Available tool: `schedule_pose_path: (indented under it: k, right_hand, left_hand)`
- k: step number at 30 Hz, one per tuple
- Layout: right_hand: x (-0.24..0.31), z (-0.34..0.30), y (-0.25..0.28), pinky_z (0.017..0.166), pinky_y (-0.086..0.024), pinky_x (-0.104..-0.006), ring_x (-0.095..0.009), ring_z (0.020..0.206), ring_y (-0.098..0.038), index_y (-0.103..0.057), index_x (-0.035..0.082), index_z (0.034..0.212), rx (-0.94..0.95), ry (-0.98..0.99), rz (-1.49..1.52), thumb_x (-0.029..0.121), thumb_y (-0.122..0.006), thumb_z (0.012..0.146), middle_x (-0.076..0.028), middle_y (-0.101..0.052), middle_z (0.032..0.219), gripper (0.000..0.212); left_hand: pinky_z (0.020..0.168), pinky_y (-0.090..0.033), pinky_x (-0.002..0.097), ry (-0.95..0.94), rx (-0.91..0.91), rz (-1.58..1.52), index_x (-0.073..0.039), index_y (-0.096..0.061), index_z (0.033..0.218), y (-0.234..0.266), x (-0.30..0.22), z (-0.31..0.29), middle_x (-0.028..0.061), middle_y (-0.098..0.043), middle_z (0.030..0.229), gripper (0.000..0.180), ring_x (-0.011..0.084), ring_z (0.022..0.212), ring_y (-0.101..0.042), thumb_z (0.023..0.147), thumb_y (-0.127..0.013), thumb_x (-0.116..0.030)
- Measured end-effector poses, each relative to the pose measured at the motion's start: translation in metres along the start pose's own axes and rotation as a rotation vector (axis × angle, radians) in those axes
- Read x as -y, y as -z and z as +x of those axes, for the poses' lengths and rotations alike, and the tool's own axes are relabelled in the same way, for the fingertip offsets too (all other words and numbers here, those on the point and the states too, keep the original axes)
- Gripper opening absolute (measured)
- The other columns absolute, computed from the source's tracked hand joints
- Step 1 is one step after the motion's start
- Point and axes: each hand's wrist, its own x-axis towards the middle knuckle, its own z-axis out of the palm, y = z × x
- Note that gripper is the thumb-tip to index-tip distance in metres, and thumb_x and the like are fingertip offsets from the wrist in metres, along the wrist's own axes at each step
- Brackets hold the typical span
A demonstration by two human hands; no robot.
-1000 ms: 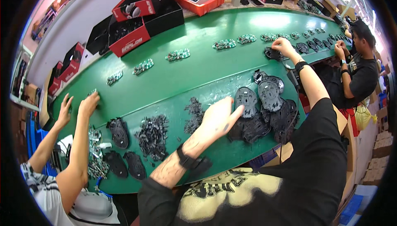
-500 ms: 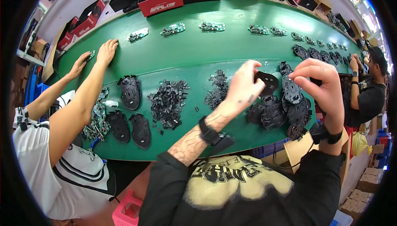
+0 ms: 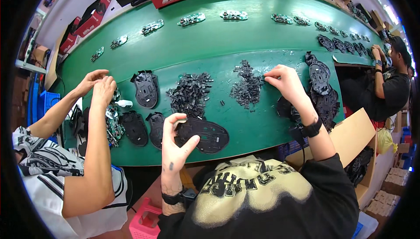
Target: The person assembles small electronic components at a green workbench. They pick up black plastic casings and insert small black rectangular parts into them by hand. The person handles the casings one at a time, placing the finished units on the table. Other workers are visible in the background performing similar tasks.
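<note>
Long green counter [image 3: 127, 59] across the frame, circuit boards [image 3: 234, 15] lined up along the top. The left hand [image 3: 176, 140], lower centre, has thumb and fingers curled wide around the left end of a black shell [image 3: 209, 136], near the counter's front edge. The right hand [image 3: 286, 83], right of centre, has thumb and fingertip nearly together by a heap of small black pieces [image 3: 246, 86]; can't tell if there's a piece in there. Imo, pick from the heap's edge, one piece at a time, light pinch. Hold the shell steady by its rim, thumb off the slots.
</note>
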Motion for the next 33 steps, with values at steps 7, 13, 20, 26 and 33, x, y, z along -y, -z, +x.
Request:
schedule_pose_path:
  k: [7, 13, 20, 26, 33]
  right_hand:
    - [-0.002, 0.01, -0.008, 0.072, -0.051, -0.0351, -0.027, 0.08, -0.062, -0.07, 0.005, 0.086, 0.052, 0.267, -0.169, 0.01, -0.067, 0.078, -0.008, -0.062, 0.084, 0.01]
    - [0.011, 0.015, -0.005, 0.073, -0.051, -0.0363, -0.027, 0.08, -0.062, -0.063, 0.004, 0.081, 0.115, 0.408, -0.298, 0.009, -0.066, 0.077, -0.008, -0.06, 0.086, 0.007]
    - [0.031, -0.001, 0.01, 0.067, -0.049, -0.0248, -0.011, 0.073, -0.063, -0.061, 0.0, 0.082, 0.064, 0.05, 0.257, 0.001, -0.065, 0.077, -0.005, -0.065, 0.08, 0.007]
    - [0.098, -0.045, -0.024, 0.072, -0.053, -0.0244, -0.013, 0.08, -0.067, -0.069, -0.002, 0.093, 0.201, -0.114, 0.984, -0.006, -0.064, 0.08, -0.007, -0.069, 0.088, 0.015]
    - [0.117, -0.048, -0.055, 0.076, -0.052, -0.0275, -0.016, 0.084, -0.066, -0.072, 0.004, 0.088, 0.112, 0.222, 0.698, -0.002, -0.072, 0.075, -0.007, -0.069, 0.089, 0.014]
  left_hand:
    - [0.081, -0.048, 0.0257, 0.058, -0.132, -0.28, 0.001, -0.061, 0.104, 0.007, 0.027, -0.006, 0.0049, -0.066, 0.096, 0.032, 0.0112, 0.086, -0.061, 0.074, -0.073, 0.003]
    - [0.08, -0.049, 0.0256, 0.042, -0.151, -0.487, 0.001, -0.064, 0.103, -0.001, 0.036, 0.002, 0.0054, -0.068, 0.096, 0.027, 0.0117, 0.085, -0.062, 0.077, -0.072, 0.003]
    - [0.083, -0.051, 0.0283, 0.042, -0.171, -0.473, -0.001, -0.058, 0.112, -0.01, 0.041, 0.014, 0.0074, -0.065, 0.105, 0.021, 0.0159, 0.093, -0.064, 0.094, -0.051, -0.009]
    - [0.069, -0.044, 0.0217, -0.004, -0.131, -0.307, 0.0, -0.049, 0.113, -0.028, 0.023, 0.025, 0.0043, -0.062, 0.09, 0.023, 0.0076, 0.074, -0.054, 0.092, -0.049, -0.01]
    - [0.071, -0.046, 0.0227, -0.129, -0.129, -0.275, 0.002, -0.035, 0.128, -0.039, 0.018, 0.028, 0.0063, -0.059, 0.095, 0.04, 0.0082, 0.078, -0.055, 0.092, -0.051, -0.005]
